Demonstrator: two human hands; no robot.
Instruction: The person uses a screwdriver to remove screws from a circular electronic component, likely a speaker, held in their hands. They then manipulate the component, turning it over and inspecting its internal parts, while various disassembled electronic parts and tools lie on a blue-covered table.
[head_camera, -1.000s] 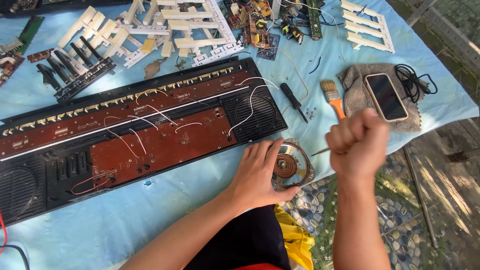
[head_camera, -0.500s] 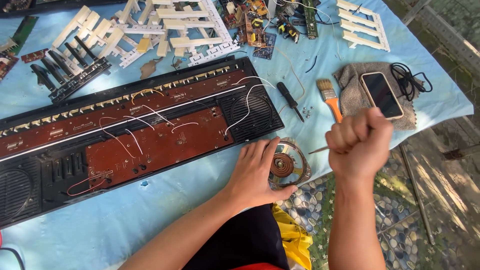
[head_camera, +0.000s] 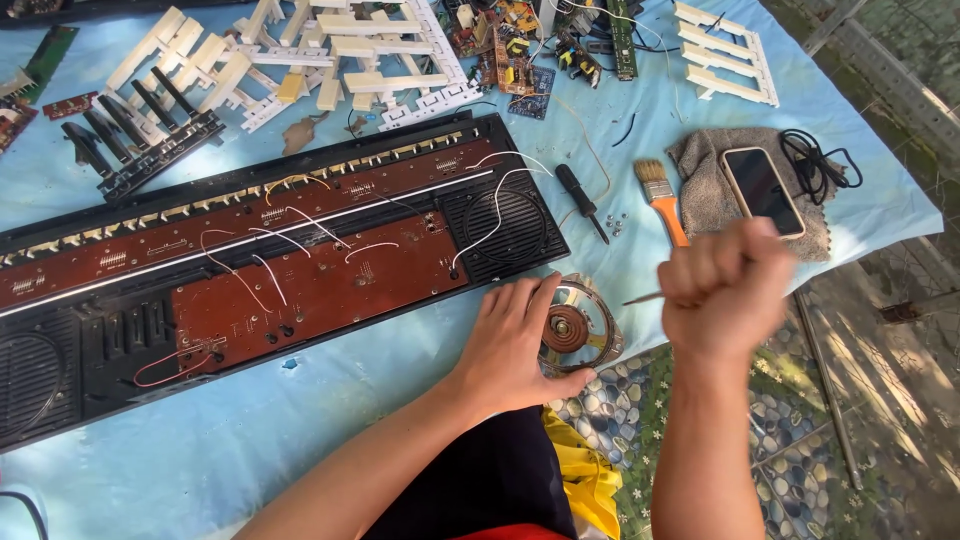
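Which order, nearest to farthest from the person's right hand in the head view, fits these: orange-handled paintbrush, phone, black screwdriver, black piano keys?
From the right hand:
1. Phone, just above it on the grey cloth.
2. Orange-handled paintbrush, up and slightly left; close to the phone's rank.
3. Black screwdriver, further left.
4. Black piano keys, far upper left.

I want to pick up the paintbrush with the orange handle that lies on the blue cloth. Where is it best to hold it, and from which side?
Grip the paintbrush by its orange handle, probably from above. It lies flat, bristles pointing away from the person and the handle end towards the right hand. The handle looks narrow enough for the fingers to pinch across, and it seems bare on both sides, with the grey towel just to its right.
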